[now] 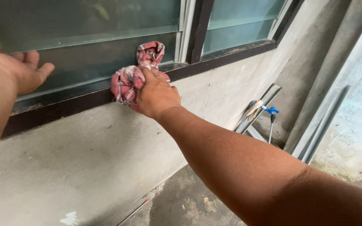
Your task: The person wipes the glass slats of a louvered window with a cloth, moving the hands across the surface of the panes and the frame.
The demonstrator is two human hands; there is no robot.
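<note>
1. The left hand [19, 73] lies flat against the dark window frame [63, 102], fingers spread and holding nothing.
2. A bunched red-and-white checked cloth [133, 75] sits on the frame's lower ledge, pressed against the glass pane [84, 21].
3. The right hand [156, 95] is clamped on the cloth, fingers closed over its lower part.
4. Below runs a bare grey concrete wall [84, 167].
5. Far right, metal bars [256, 111] lean in the corner beside a blue tap [272, 111].
</note>
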